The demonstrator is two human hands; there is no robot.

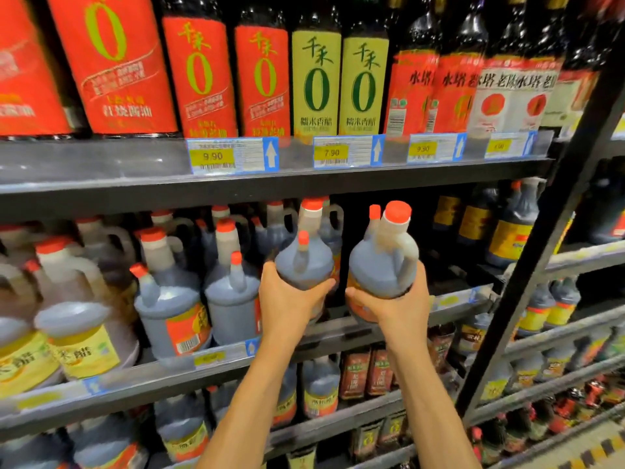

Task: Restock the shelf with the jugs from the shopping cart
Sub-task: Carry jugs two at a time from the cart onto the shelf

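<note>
Hands at middle shelf (338,336) — left hand (287,299) fingers wrapped on left jug (304,258), right hand (395,309) fingers clamped on right jug (382,262) — jugs just beside each other.

We stood in a supermarket condiment aisle. Grey metal shelves (101,194) ran in tiers, each packed with rows of identical dark bottles (199,79) and red-capped jugs (169,299). Along the shelf edges sat price tags (233,155) with yellow panels reading 9.90 and 7.90, barcodes and blue upward arrows. A black upright (532,265) divided the bays.
</note>
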